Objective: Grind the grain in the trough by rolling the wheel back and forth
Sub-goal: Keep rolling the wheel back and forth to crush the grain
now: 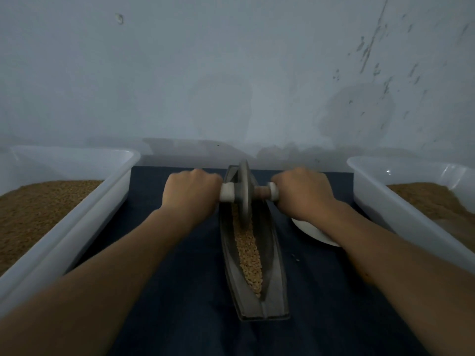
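Head view: my left hand (191,194) and right hand (302,194) grip the axle (262,192) of the wheel (244,194) at the far end of the trough (272,253); overshooting could spill grain (248,253).

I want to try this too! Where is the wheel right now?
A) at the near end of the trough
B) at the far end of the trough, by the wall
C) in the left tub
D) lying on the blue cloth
B: the wheel stands at the far end of the trough, with the grain stretching back toward the near end.
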